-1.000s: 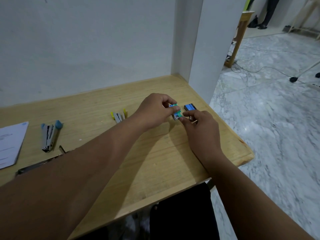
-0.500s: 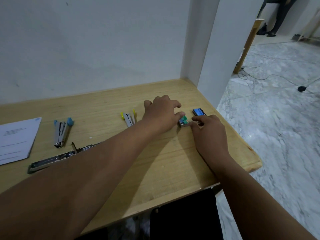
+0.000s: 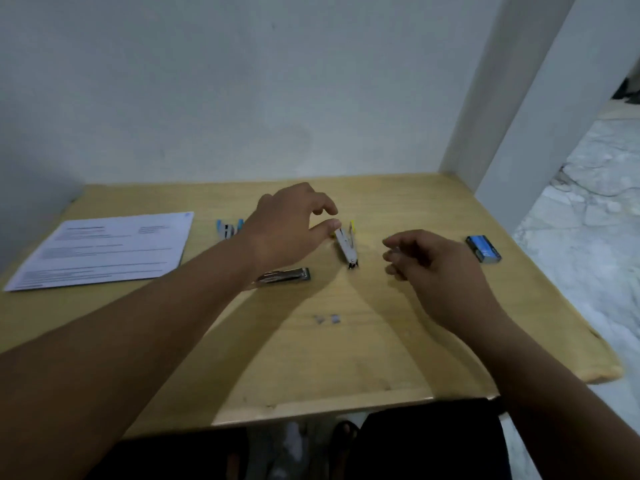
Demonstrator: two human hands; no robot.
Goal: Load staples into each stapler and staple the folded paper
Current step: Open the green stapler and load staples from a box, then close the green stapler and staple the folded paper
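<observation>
A small yellow-handled stapler (image 3: 346, 245) lies mid-table. My left hand (image 3: 287, 230) hovers over its far end, with thumb and forefinger spread apart at the yellow tip and nothing gripped. To the right, my right hand (image 3: 433, 271) has its fingers curled and seems to pinch a small grey staple strip (image 3: 396, 252), which is blurred. A blue-handled stapler (image 3: 228, 228) lies partly behind my left wrist. A long black and metal stapler (image 3: 287, 275) pokes out from under my left forearm. The printed paper (image 3: 104, 251) lies flat at the left.
A blue staple box (image 3: 483, 249) sits near the table's right edge. Two tiny staple bits (image 3: 327, 318) lie on the wooden table (image 3: 346, 368) in front of the staplers. A white wall runs behind and a pillar stands at the back right. Marble floor lies to the right.
My view swung left. My left hand left the green staple box and moved left to the yellow stapler. My right hand lifted off the table with curled fingers. The green box is out of sight.
</observation>
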